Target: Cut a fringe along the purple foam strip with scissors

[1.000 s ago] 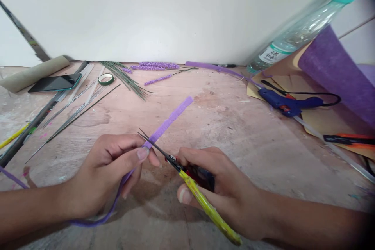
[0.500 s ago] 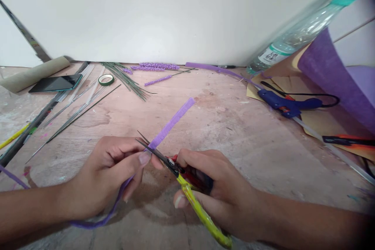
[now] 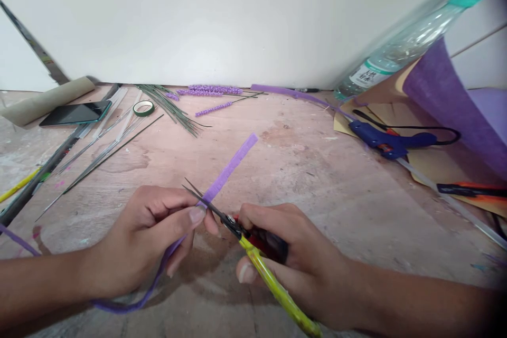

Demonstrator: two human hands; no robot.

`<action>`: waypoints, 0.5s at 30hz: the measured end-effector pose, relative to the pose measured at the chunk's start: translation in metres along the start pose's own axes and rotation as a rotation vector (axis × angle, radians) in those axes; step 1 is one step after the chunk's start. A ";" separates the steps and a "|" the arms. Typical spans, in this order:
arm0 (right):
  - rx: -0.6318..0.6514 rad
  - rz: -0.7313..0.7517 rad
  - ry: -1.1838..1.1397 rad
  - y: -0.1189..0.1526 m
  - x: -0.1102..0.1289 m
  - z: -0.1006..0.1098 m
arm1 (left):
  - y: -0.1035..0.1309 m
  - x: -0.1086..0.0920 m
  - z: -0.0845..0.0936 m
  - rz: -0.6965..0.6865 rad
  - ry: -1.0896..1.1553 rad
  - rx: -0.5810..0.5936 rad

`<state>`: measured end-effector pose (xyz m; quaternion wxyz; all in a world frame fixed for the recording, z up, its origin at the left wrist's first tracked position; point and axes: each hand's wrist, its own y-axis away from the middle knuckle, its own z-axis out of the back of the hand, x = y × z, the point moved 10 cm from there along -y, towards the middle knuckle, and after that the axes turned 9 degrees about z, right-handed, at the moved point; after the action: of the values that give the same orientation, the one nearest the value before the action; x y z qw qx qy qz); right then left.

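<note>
Between the thumb and fingers of my left hand (image 3: 158,237) is a long purple crepe paper strip (image 3: 232,169). Its short end slants up and away over the table, with small nicks along one edge. The rest trails down below my left hand and off to the left. My right hand (image 3: 293,259) grips scissors (image 3: 273,288) with dark blades and a yellow-wrapped handle; the other handle is red, partly hidden by the fingers. The slightly parted blades cross the strip right beside my left thumb tip.
Purple flower stems (image 3: 214,90), green wires (image 3: 170,105) and green tape (image 3: 143,108) lie at the back. A phone (image 3: 75,113) and cardboard tube (image 3: 51,100) are at left. To the right are a blue glue gun (image 3: 390,140), a plastic bottle (image 3: 396,53) and purple paper (image 3: 447,100).
The strip's free end has dipped slightly left and down. The yellow scissor handle has shifted a little to the right, and the blades look slightly closer together.
</note>
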<state>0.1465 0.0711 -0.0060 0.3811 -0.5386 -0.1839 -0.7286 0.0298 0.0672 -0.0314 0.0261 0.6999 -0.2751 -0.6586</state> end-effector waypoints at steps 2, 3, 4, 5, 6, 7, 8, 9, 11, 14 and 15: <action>0.016 -0.022 -0.027 0.000 0.000 -0.002 | 0.000 0.002 -0.001 0.009 -0.002 0.009; 0.014 -0.027 -0.036 -0.001 -0.001 -0.001 | 0.000 0.003 0.000 0.008 -0.004 0.008; 0.008 -0.030 -0.043 -0.001 0.000 -0.001 | 0.000 0.002 0.000 0.007 -0.006 0.007; 0.003 -0.031 -0.049 -0.001 0.000 0.000 | 0.000 0.002 0.000 0.006 -0.006 0.006; 0.000 -0.031 -0.055 -0.001 0.000 0.000 | 0.000 0.002 0.000 0.006 -0.008 0.005; 0.001 -0.025 -0.064 -0.001 0.000 0.000 | 0.000 0.001 0.000 0.005 -0.012 0.001; 0.002 -0.023 -0.069 -0.001 0.001 0.000 | 0.000 0.000 0.000 0.005 -0.016 0.002; 0.007 -0.025 -0.073 -0.001 0.000 0.000 | 0.000 0.000 0.000 0.003 -0.020 0.009; 0.028 -0.028 -0.085 -0.001 0.000 -0.002 | 0.000 -0.001 -0.002 0.008 -0.030 0.035; 0.055 -0.019 -0.119 0.000 0.001 -0.004 | 0.000 0.000 -0.005 0.020 -0.037 0.063; 0.055 -0.015 -0.132 0.000 0.001 -0.004 | 0.000 0.000 -0.005 0.020 -0.033 0.061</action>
<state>0.1440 0.0677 -0.0063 0.3775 -0.5735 -0.2328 -0.6888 0.0341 0.0659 -0.0307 0.0071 0.6866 -0.3025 -0.6610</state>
